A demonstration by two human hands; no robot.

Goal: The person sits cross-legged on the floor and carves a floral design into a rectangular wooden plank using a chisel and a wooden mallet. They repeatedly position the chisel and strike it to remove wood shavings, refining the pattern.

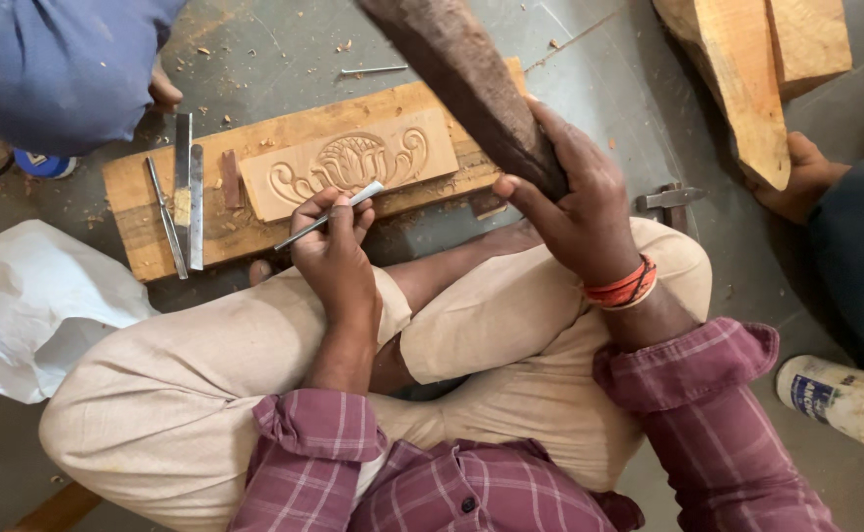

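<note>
A person in a plaid shirt sits cross-legged on a grey floor (570, 59) behind a long wooden plank (156, 222), the landmark here; a white plastic bag (28, 305) lies to the plank's left, beside the knee; rough wooden blocks (747, 69) stand well to the plank's right, with another person's foot (796, 177) near them; a carved panel (353, 163) with a flower and scrolls rests on the plank's middle; a dark wooden mallet (461, 79) is raised above the plank's right end, the right hand (575, 207) wrapped closed around its handle; the left hand (333, 251) pinches a slim metal chisel (328, 217) between thumb and fingertips, its tip at the panel's lower edge; spare chisels (183, 202) lie on the plank's left part; a white bottle (841, 399) lies far to the plank's lower right; a metal tool (670, 198) rests on the floor just right of the plank.
</note>
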